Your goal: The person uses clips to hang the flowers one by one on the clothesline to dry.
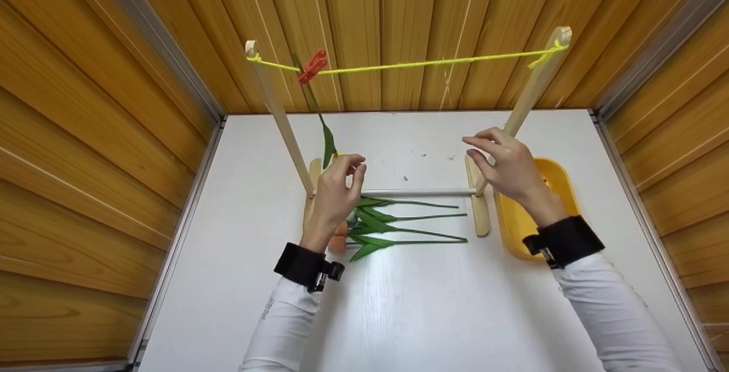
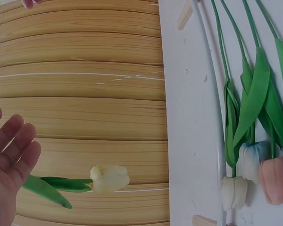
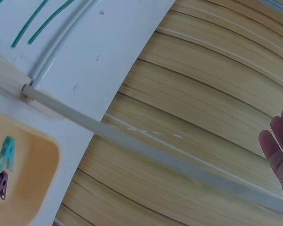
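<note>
A red clothespin (image 1: 312,67) clips the stem of a white tulip (image 2: 109,179) to a yellow string (image 1: 410,65), so the flower hangs head down. In the head view its bloom is mostly hidden behind my left hand (image 1: 339,189). Loosely bent and holding nothing, that hand is close to the hanging tulip. My right hand (image 1: 507,164) is raised in front of the right wooden post (image 1: 532,90), thumb and fingers apart with nothing between them. Several more tulips (image 2: 276,179), with white, bluish and pink blooms, lie side by side on the white table below.
The string runs between the right post and a left wooden post (image 1: 279,115), joined low down by a white rod (image 1: 418,192). A yellow bin (image 1: 515,229) at the right contains a teal clothespin (image 3: 6,154) and a purple clothespin (image 3: 0,186). Wood-patterned walls (image 1: 74,150) enclose the table.
</note>
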Demonstrator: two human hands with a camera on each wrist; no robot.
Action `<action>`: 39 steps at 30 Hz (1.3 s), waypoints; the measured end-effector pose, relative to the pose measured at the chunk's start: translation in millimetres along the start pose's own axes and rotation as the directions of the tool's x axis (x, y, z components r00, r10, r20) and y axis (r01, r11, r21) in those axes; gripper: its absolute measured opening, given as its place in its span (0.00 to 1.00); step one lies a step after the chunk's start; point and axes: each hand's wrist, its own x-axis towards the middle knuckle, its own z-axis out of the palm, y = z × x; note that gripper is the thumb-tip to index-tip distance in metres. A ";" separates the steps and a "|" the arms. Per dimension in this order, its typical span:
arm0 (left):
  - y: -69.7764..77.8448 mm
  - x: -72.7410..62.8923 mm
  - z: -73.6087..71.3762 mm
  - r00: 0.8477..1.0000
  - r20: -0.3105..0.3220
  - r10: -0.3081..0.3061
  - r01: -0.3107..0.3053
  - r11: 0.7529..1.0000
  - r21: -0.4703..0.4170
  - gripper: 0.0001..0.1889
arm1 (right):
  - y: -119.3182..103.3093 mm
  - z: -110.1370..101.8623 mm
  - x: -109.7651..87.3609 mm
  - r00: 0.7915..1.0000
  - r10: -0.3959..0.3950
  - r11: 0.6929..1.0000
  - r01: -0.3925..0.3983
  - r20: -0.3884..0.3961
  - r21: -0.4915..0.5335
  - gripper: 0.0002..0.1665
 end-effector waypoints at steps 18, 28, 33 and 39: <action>0.1 -18.0 25.3 0.987 0.156 0.023 -0.027 0.999 0.022 0.10 | 62.6 -32.8 -84.3 0.896 0.363 0.932 -0.347 0.255 -0.105 0.17; -2.0 -36.0 43.1 0.972 0.234 0.027 -0.046 0.996 0.077 0.10 | 94.2 -25.5 -122.7 0.760 0.468 0.884 -0.391 0.452 -0.256 0.22; -2.0 -43.5 48.6 0.956 0.292 0.007 -0.041 0.993 0.109 0.08 | 106.5 -15.7 -137.1 0.694 0.503 0.865 -0.397 0.516 -0.308 0.24; -0.3 -51.9 55.8 0.925 0.379 0.032 -0.094 0.985 0.146 0.09 | 120.3 -6.7 -154.8 0.612 0.550 0.833 -0.449 0.568 -0.322 0.24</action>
